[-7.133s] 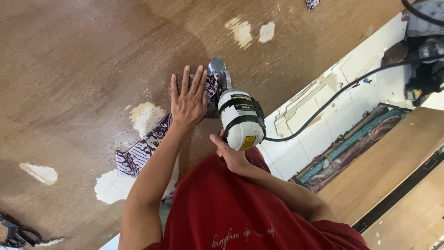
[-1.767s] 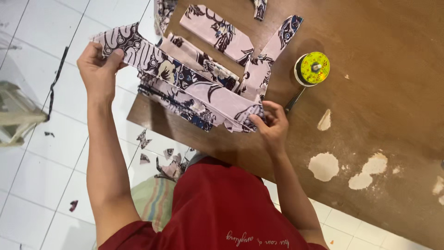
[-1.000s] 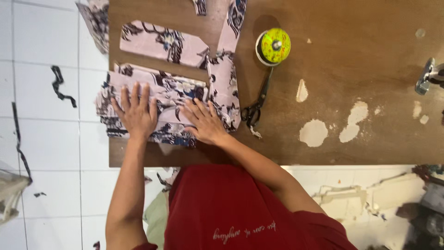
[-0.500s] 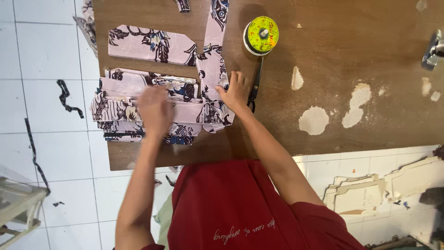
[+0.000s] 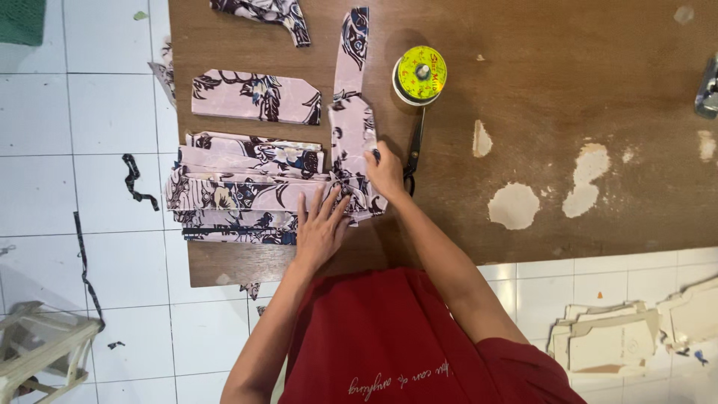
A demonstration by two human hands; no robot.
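A stack of pale pink fabric strips with a dark print (image 5: 232, 191) lies at the left end of the brown wooden table (image 5: 568, 112). My left hand (image 5: 321, 228) rests flat on the stack's right end with its fingers spread. A longer printed strip (image 5: 350, 112) runs away from me beside the stack. My right hand (image 5: 387, 173) sits on this strip's near end, fingers curled at its edge. Black scissors (image 5: 413, 146) lie just right of that hand.
A yellow-green topped spool (image 5: 419, 73) stands beyond the scissors. More cut printed pieces (image 5: 254, 96) lie further back on the table. Fabric scraps (image 5: 138, 179) litter the white tiled floor, with a pale wooden frame (image 5: 45, 352) at lower left. Cardboard shapes (image 5: 613, 344) are piled at lower right.
My left hand has slid right along the stack to its end. My right hand has drawn back toward me along the long strip, and its fingers have curled.
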